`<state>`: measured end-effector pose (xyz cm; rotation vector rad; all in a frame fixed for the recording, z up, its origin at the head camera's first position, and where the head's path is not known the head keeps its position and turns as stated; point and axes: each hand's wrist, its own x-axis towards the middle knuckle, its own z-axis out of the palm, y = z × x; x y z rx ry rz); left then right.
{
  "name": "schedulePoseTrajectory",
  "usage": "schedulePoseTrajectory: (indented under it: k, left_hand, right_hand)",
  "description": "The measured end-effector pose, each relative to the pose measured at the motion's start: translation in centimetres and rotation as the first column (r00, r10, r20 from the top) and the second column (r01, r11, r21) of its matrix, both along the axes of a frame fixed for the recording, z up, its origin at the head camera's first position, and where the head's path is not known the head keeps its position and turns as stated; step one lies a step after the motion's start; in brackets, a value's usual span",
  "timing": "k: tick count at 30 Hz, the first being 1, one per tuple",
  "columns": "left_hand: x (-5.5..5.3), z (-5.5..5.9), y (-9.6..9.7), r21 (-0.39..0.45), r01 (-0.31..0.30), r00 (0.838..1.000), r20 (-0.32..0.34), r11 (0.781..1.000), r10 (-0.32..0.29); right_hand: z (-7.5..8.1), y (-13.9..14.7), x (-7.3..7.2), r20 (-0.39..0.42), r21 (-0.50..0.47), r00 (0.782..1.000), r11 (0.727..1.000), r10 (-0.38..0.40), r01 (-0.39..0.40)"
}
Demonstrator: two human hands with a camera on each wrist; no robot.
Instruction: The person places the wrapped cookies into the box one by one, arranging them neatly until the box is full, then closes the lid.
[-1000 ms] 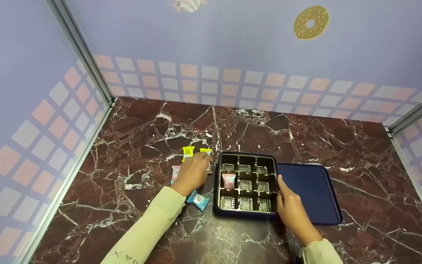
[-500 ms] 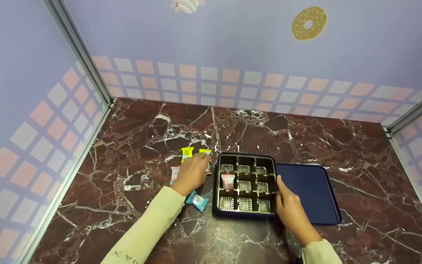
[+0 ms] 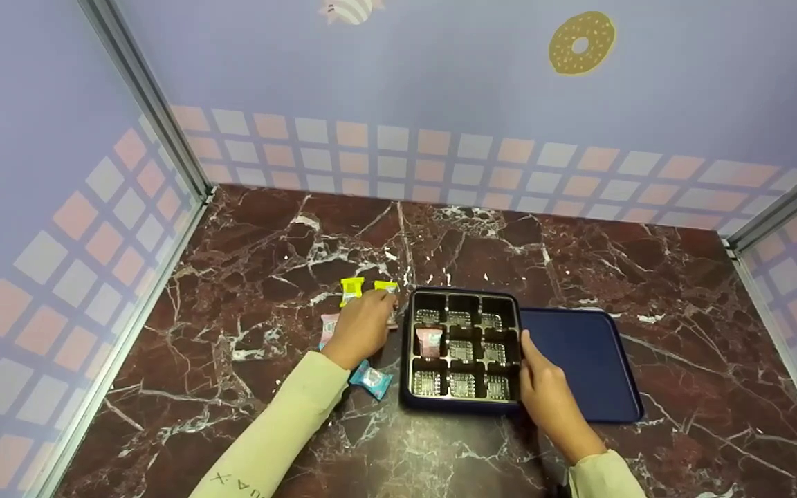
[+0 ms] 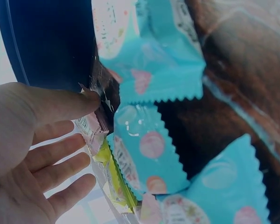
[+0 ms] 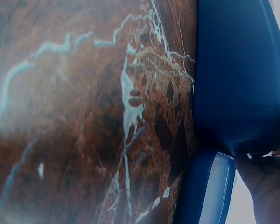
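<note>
My left hand (image 3: 359, 328) reaches over a group of wrapped candies left of the box, its thumb and fingers pinching a pink-wrapped candy (image 4: 87, 127). Blue-wrapped candies (image 4: 149, 147) lie beside it in the left wrist view. In the head view, yellow candies (image 3: 351, 290) lie beyond the hand, a pink one (image 3: 328, 326) to its left and a blue one (image 3: 371, 379) below it. My right hand (image 3: 551, 391) grips the right side of the dark blue box (image 3: 464, 408). A gold-edged divided tray inside bears one pink candy (image 3: 429, 342) in its middle-left compartment; the other compartments are bare.
A flat dark blue lid (image 3: 578, 360) lies right of the box, partly behind the right hand. Everything rests on a dark red marbled surface (image 3: 246, 401). Lilac panels with printed squares (image 3: 391, 166) stand at the back and both sides.
Almost nothing differs. The whole head view has shifted slightly left; both hands, the box and the candies keep their places relative to one another.
</note>
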<state>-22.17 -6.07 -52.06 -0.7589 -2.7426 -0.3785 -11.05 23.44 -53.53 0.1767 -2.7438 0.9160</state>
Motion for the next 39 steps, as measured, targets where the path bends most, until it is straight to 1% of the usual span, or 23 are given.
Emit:
schedulePoseTrajectory:
  k: [7, 15, 20, 28, 35, 39]
  left_hand:
    - [0.1, 0.0, 0.0, 0.001, -0.002, 1.0, -0.002, 1.0, 0.002]
    - [0.1, 0.0, 0.1, -0.02, -0.002, 1.0, -0.013, 1.0, 0.001]
    - [0.1, 0.0, 0.0, -0.016, -0.004, 1.0, -0.019, 1.0, 0.004]
    - [0.2, 0.4, 0.0, -0.026, -0.014, 1.0, -0.008, 1.0, 0.014]
    - [0.3, 0.8, 0.0, -0.033, -0.021, 0.999, 0.032, 0.999, 0.022]
    - [0.4, 1.1, 0.0, -0.048, -0.022, 0.999, 0.029, 0.999, 0.023]
  right_hand:
    - [-0.1, 0.0, 0.0, -0.028, 0.0, 1.0, 1.0, -0.005, 0.005]
    - [-0.1, 0.0, 0.1, -0.023, -0.009, 1.0, 1.0, -0.012, 0.011]
    - [-0.2, 0.1, 0.0, -0.022, -0.006, 1.0, 1.0, -0.015, 0.015]
    - [-0.2, 0.0, 0.0, -0.014, -0.01, 1.0, 1.0, -0.015, 0.015]
    - [-0.1, 0.0, 0.0, 0.012, -0.017, 1.0, 1.0, -0.02, 0.02]
    - [0.0, 0.0, 0.0, 0.015, -0.021, 1.0, 1.0, -0.023, 0.023]
